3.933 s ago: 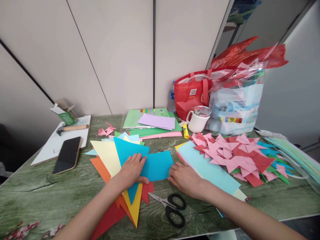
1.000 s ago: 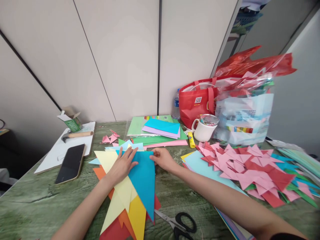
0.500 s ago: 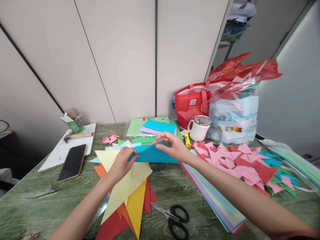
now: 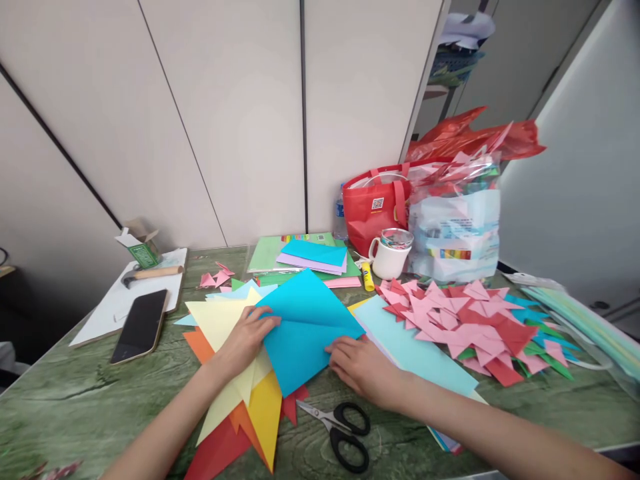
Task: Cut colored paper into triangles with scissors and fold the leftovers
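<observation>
A blue square sheet of paper (image 4: 313, 353) is spread open with a crease running across its middle. My left hand (image 4: 253, 333) grips its left corner, fingers on top and thumb hidden. My right hand (image 4: 363, 367) holds the lower right edge near the right corner, its fingers curled. Beneath the sheet and to its left lie pale yellow folded papers (image 4: 210, 320), over orange, yellow and red ones. Black-handled scissors (image 4: 330, 420) rest on the table just below the blue sheet, blades pointing left.
Light blue sheets (image 4: 425, 347) lie under my right forearm. Beyond them is a heap of pink and red folded papers (image 4: 465, 320). A glue stick (image 4: 368, 277), white mug (image 4: 391, 257) and red bag (image 4: 370, 213) stand behind. A phone (image 4: 140, 325) and hammer (image 4: 153, 273) are left.
The blue paper was folded over and raised; now it is opened out into a creased square, lower down. My right hand has moved down to its lower right edge. The view has shifted slightly.
</observation>
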A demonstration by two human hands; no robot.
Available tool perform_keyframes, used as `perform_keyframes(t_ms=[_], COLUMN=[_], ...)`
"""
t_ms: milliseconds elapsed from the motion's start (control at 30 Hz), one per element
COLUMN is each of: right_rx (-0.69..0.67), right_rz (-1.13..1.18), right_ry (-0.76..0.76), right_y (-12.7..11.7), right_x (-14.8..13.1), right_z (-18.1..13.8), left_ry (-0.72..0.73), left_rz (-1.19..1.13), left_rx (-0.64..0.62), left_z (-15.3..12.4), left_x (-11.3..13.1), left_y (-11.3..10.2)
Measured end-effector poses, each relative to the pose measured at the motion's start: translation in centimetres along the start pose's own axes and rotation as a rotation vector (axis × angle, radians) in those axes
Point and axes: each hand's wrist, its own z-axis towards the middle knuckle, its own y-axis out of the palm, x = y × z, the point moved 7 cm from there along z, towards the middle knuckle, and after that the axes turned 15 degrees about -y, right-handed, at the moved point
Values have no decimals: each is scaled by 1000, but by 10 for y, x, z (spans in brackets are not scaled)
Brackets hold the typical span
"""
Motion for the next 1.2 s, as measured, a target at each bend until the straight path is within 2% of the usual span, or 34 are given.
perform_keyframes(t_ms=[167,333,400,533,667,800,967,1100,1200], right_rx=[7,88,26,-142,-171,-103,48,263,281], right_rz=[-24,141,192,174,119,60,27,49,93], right_ry=[21,-71,-100,-136,-188,-259,-374,-462,-422], right_y=[-4,-19,-21,-22,-20,-22,-27,-41,-44], right_x=[1,26,39,53,50,38,23,23,37], right_z=[7,16,17,7,-2,-2,3,-2,-12], left_ry=[18,36,18,-45,-81,-121,-128,-112,-117], left_rz=[150,-3,-92,-264,-410,-506,-567,-571,-551], left_rx=[-195,-233,-220,-96,-3,79,269,229,153], left_z=[-11,-19,-19,-20,-20,-15,-6,-2,-10], left_x=[21,21,12,-5,-10,-9,-3,-1,-10], left_y=[19,18,13,-2,-7,-11,-31,-32,-25])
